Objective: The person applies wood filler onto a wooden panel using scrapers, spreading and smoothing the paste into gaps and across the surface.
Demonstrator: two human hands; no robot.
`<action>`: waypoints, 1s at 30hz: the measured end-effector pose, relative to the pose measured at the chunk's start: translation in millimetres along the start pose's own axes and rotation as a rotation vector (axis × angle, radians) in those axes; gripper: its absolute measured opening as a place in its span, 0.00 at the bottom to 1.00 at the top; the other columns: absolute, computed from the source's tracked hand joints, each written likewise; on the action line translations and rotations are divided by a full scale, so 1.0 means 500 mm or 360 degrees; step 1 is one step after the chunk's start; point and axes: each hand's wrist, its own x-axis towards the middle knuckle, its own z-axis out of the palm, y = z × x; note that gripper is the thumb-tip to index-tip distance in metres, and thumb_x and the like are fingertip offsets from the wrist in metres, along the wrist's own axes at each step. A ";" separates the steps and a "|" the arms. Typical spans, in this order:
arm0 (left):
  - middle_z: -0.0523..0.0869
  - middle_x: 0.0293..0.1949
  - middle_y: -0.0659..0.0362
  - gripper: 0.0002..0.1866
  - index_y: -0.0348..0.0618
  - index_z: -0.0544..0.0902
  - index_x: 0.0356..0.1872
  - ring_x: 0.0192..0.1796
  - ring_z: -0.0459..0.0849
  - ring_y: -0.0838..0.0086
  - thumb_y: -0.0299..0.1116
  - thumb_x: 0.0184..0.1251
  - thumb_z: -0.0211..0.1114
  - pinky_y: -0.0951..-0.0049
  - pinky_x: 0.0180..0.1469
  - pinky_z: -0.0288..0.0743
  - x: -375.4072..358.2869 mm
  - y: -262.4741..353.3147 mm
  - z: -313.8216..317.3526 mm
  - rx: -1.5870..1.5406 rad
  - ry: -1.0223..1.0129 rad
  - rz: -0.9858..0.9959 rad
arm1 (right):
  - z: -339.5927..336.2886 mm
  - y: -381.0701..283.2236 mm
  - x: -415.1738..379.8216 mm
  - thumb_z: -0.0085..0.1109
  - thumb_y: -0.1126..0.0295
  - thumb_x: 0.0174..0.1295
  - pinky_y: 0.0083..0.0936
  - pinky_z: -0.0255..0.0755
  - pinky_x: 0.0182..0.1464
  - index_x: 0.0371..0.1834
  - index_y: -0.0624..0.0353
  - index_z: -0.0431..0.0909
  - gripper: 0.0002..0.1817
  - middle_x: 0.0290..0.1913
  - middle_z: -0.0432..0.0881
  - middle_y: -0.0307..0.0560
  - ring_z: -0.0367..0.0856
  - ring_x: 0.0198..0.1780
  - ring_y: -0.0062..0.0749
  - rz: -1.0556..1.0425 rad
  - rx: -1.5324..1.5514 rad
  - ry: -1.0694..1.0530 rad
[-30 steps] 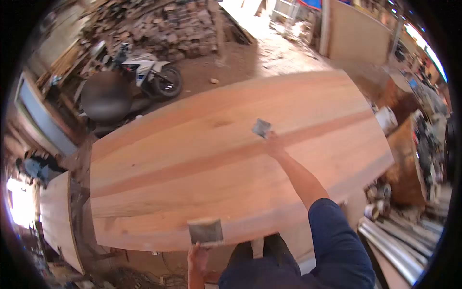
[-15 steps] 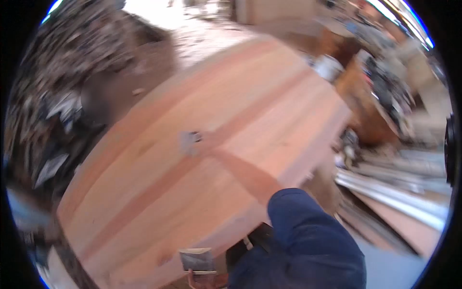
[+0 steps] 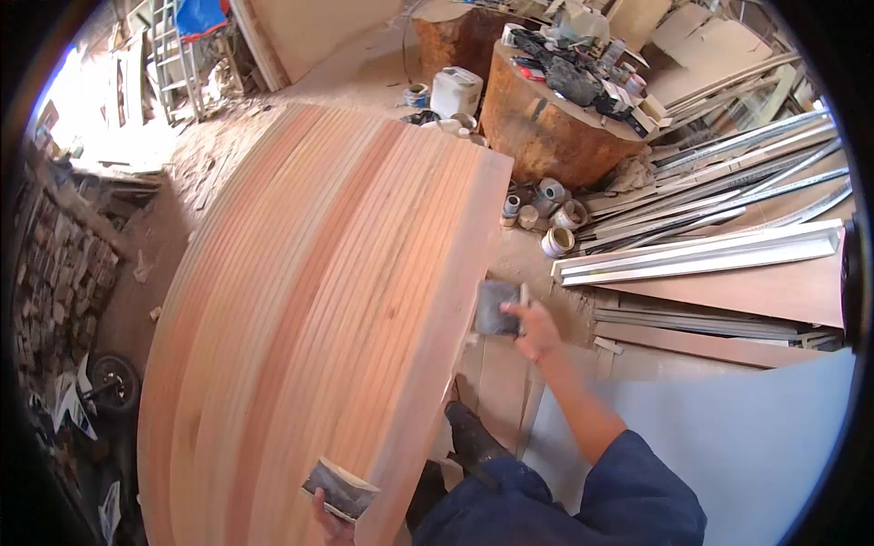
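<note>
With my right hand (image 3: 539, 333) I hold a flat grey pad (image 3: 497, 308), the fingers and thumb closed on its side which is nearer to me. This pad is just beside the long edge of the big wooden panel (image 3: 309, 318), over the floor; whether it touches this edge, I cannot tell. My left hand (image 3: 330, 524) is well apart from the right one, low in the view, and it is closed on a dark curved sheet (image 3: 340, 490) with pale borders. This sheet lies over the corner area of the panel close to my body; I cannot tell if it presses on the wood. The panel stretches in front of me and to my left, made of many narrow strips, some reddish and some pale yellow, which run along its length. My legs are beside its near edge, in dark clothes. Beyond the far right end there are a white container (image 3: 455, 93) and a thick wooden stump (image 3: 546, 127) with a heap of tools and cans on it. Near the foot of the stump are small pots (image 3: 557, 240). On my right lie long metal profiles (image 3: 701, 258), and closer to me a smooth bluish board (image 3: 701, 437). At the left, partly cut by the view, stands a motorcycle (image 3: 75, 400).
</note>
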 end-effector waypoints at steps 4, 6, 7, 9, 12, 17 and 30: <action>0.77 0.59 0.55 0.35 0.47 0.72 0.64 0.58 0.76 0.57 0.55 0.59 0.64 0.53 0.60 0.72 0.034 -0.041 0.184 -0.0026 0.0041 -0.0231 | -0.061 0.154 0.274 0.59 0.66 0.58 0.36 0.74 0.54 0.50 0.56 0.82 0.17 0.40 0.84 0.54 0.82 0.47 0.49 0.0453 0.1074 0.0555; 0.78 0.58 0.56 0.33 0.48 0.72 0.63 0.57 0.77 0.58 0.54 0.60 0.63 0.53 0.60 0.73 0.078 -0.096 0.206 -0.0115 -0.0021 -0.0414 | -0.060 0.261 0.426 0.54 0.69 0.60 0.39 0.73 0.55 0.50 0.57 0.82 0.16 0.44 0.84 0.60 0.81 0.49 0.53 -0.0133 0.0065 0.0592; 0.79 0.57 0.56 0.33 0.47 0.72 0.63 0.57 0.77 0.57 0.54 0.60 0.63 0.53 0.60 0.73 0.086 -0.105 0.241 -0.0052 -0.0029 -0.0400 | -0.054 0.304 0.490 0.54 0.69 0.60 0.41 0.74 0.54 0.51 0.56 0.82 0.16 0.45 0.84 0.60 0.81 0.49 0.53 -0.0125 -0.0032 0.0505; 0.79 0.56 0.55 0.33 0.47 0.72 0.63 0.57 0.78 0.57 0.53 0.61 0.63 0.54 0.59 0.74 0.089 -0.126 0.340 0.0072 -0.0055 -0.0380 | -0.051 0.373 0.608 0.53 0.70 0.61 0.43 0.74 0.53 0.52 0.54 0.82 0.17 0.46 0.83 0.60 0.81 0.49 0.53 -0.0107 -0.0235 0.0335; 0.78 0.60 0.53 0.34 0.43 0.69 0.65 0.61 0.77 0.57 0.52 0.62 0.63 0.54 0.62 0.72 0.096 -0.146 0.447 0.0125 -0.0160 -0.0369 | -0.078 0.393 0.749 0.52 0.70 0.61 0.45 0.74 0.52 0.52 0.48 0.83 0.17 0.46 0.84 0.57 0.82 0.48 0.52 -0.0065 -0.0345 0.0329; 0.76 0.62 0.52 0.36 0.40 0.68 0.66 0.62 0.76 0.57 0.52 0.62 0.62 0.54 0.63 0.71 0.105 -0.161 0.510 0.0116 -0.0079 -0.0445 | -0.106 0.388 0.871 0.53 0.70 0.61 0.41 0.75 0.52 0.55 0.48 0.82 0.18 0.48 0.83 0.57 0.81 0.50 0.53 0.0034 -0.0411 0.0184; 0.78 0.59 0.52 0.36 0.41 0.70 0.64 0.58 0.78 0.58 0.54 0.59 0.62 0.56 0.60 0.73 0.092 -0.155 0.569 0.0184 0.0241 -0.0294 | -0.076 0.385 1.111 0.57 0.78 0.48 0.42 0.74 0.48 0.47 0.44 0.86 0.22 0.35 0.83 0.54 0.80 0.41 0.50 -0.1007 -0.0498 -0.0175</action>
